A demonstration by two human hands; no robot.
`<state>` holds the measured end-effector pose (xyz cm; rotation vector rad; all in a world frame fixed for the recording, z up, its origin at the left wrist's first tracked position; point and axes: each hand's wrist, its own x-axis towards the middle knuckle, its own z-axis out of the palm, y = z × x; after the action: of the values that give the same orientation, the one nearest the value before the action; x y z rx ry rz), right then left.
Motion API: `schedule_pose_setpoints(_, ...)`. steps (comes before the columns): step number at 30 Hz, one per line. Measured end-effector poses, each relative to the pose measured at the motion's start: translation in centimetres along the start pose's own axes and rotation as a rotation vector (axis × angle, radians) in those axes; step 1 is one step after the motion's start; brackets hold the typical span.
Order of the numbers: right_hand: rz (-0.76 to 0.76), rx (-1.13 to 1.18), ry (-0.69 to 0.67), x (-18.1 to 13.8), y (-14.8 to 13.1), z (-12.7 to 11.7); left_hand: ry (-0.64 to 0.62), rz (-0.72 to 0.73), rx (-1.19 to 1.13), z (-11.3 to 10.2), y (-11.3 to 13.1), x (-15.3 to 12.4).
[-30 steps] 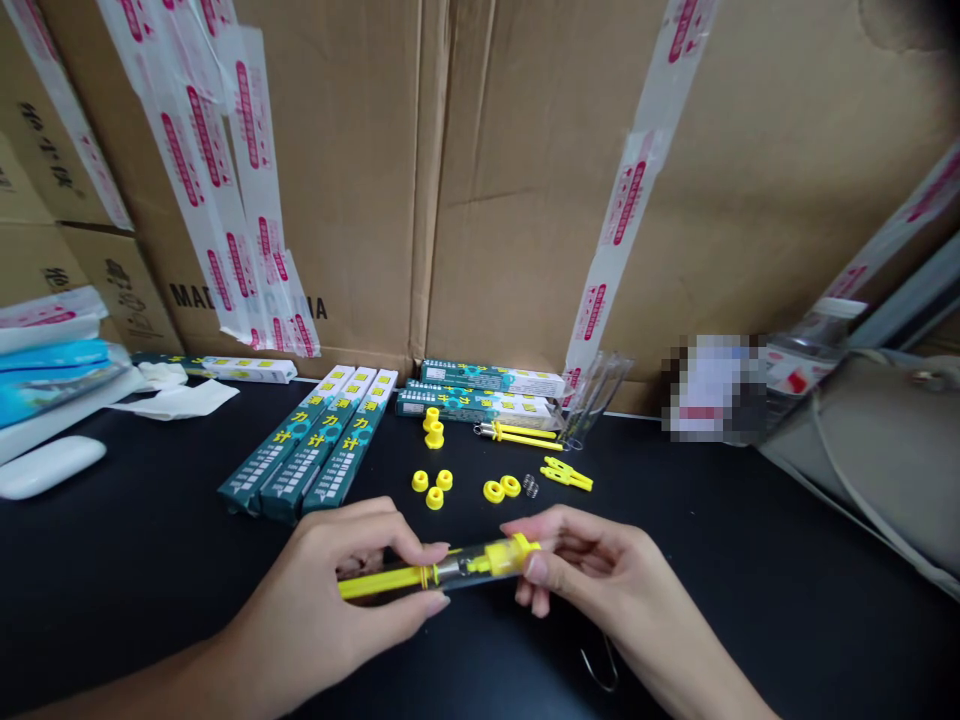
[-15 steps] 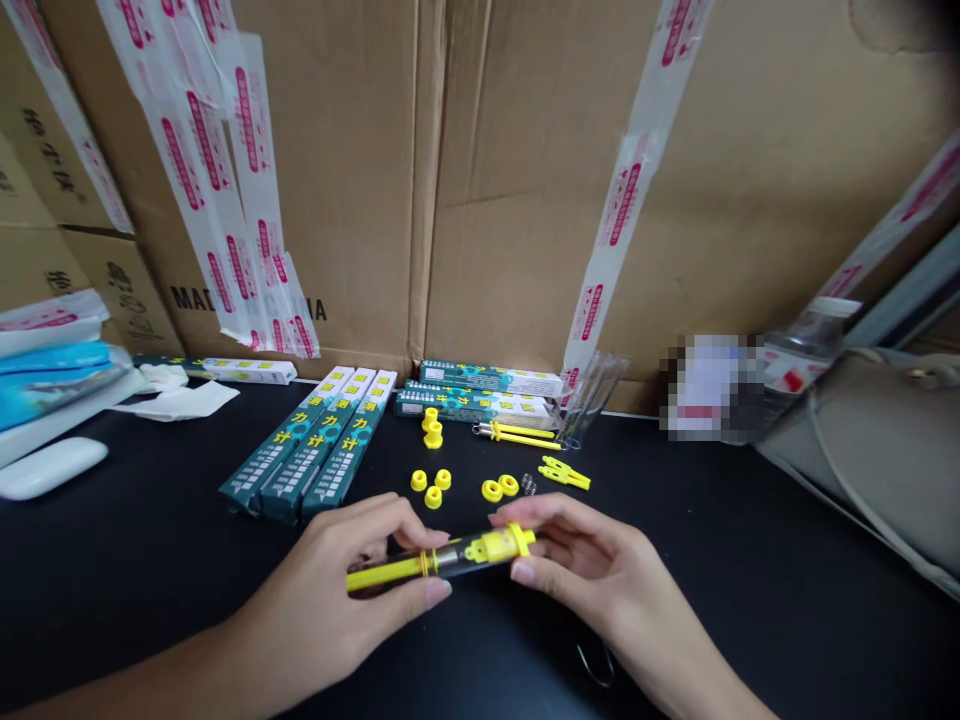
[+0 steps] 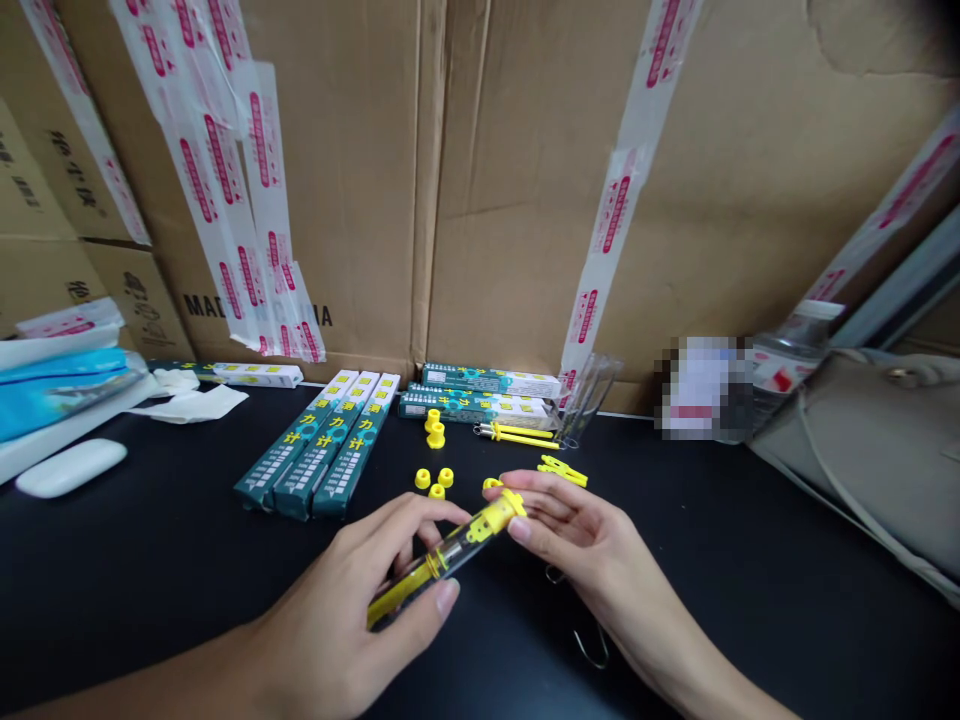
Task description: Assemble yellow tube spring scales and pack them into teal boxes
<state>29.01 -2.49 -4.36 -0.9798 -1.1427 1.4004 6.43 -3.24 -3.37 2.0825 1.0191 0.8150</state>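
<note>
A clear tubular spring scale (image 3: 454, 550) with yellow parts inside slants up to the right between my hands. Wrapped around its lower part, my left hand (image 3: 360, 590) has its thumb and fingers on the tube. My right hand (image 3: 574, 540) pinches the yellow cap (image 3: 513, 504) at the upper end. Just behind the hands lie small yellow collars (image 3: 445, 477), and a yellow ring (image 3: 492, 484) is partly covered by my right fingers. Yellow flat clips (image 3: 562, 470) lie beyond that hand. A metal hook (image 3: 592, 652) rests on the table beside my right wrist.
Three green-and-white boxes (image 3: 322, 445) lie side by side at the left, with more boxes (image 3: 480, 405) at the back. Yellow rods (image 3: 517, 434) and clear tubes (image 3: 592, 400) are near them. A bottle (image 3: 787, 365) and a grey bag (image 3: 885, 450) stand at the right.
The spring scale has tilted more steeply, its capped end rising. My right hand has moved slightly up and left with the cap, now covering the springs and one yellow ring. The view has shifted slightly.
</note>
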Motion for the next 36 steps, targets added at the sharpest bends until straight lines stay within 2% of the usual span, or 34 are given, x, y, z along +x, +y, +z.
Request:
schedule_pose_setpoints(5,0.038,0.040,0.017,0.1,-0.2,0.4,0.029,0.013,-0.071,-0.2,0.4,0.4)
schedule_pose_setpoints(10,0.003,0.086,0.009,1.3,-1.7,1.7,-0.044,-0.069,-0.121,0.4,0.1,1.4)
schedule_pose_setpoints(15,-0.081,0.087,-0.021,2.6,-3.2,3.0,0.028,-0.023,-0.500,1.4,-1.4,2.1)
schedule_pose_setpoints(18,-0.073,0.091,-0.020,2.7,-2.6,3.2,0.005,-0.104,-0.683,1.5,-1.7,2.1)
schedule_pose_setpoints(24,-0.027,0.035,-0.085,2.1,-0.3,3.7,-0.005,-0.266,-0.627,0.9,-1.1,1.8)
schedule_pose_setpoints(27,-0.076,-0.056,-0.126,2.0,0.1,3.8,0.000,-0.313,-0.596,0.9,-1.2,1.9)
schedule_pose_setpoints(29,-0.154,-0.160,-0.099,2.2,0.3,3.4,0.002,-0.323,-0.577,0.8,-1.2,2.0)
schedule_pose_setpoints(33,-0.417,-0.677,0.032,3.0,1.0,1.7,-0.011,-0.334,-0.578,0.7,-1.2,2.1)
schedule_pose_setpoints(36,-0.526,-0.914,0.006,3.6,1.6,0.9,0.005,-0.340,-0.592,0.7,-1.0,2.1)
